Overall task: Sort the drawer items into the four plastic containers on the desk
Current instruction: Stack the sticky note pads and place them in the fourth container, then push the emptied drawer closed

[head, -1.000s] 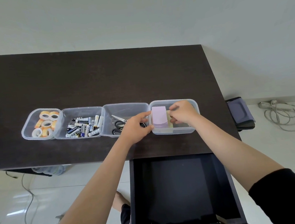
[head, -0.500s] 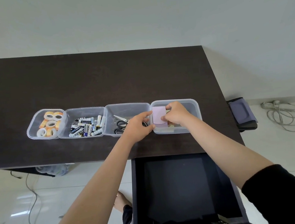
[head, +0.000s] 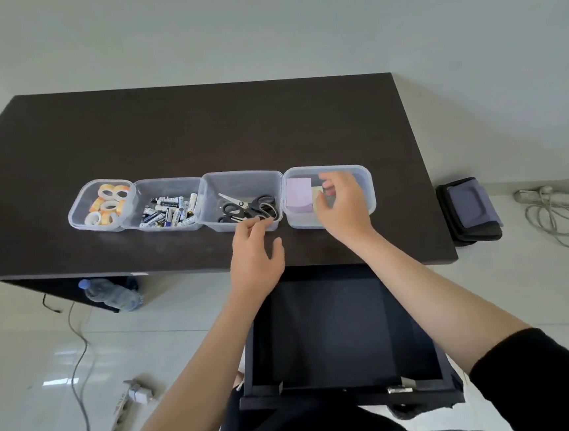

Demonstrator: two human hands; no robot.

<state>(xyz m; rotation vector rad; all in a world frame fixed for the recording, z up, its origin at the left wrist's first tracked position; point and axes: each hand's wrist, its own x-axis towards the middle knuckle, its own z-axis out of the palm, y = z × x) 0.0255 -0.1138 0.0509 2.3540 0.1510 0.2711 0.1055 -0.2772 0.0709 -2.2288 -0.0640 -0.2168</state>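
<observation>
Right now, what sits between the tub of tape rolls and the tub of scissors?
In the head view, the tub of batteries sits between the tape rolls tub and the scissors tub.

Dark matt wood-look desk (head: pixel 199 126); clear smooth plastic containers (head: pixel 364 177); glossy tape rolls (head: pixel 108 205); scissors (head: pixel 248 206) with bright metal blades, black plastic handles; matt lilac paper pad (head: pixel 298 195); matt dark drawer (head: pixel 327 332); glossy pale floor tiles (head: pixel 32 375); clear plastic bottle (head: pixel 111 294)

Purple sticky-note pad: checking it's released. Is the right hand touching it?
Apart. Head view shows the right hand beside the purple sticky-note pad, a gap between.
</observation>
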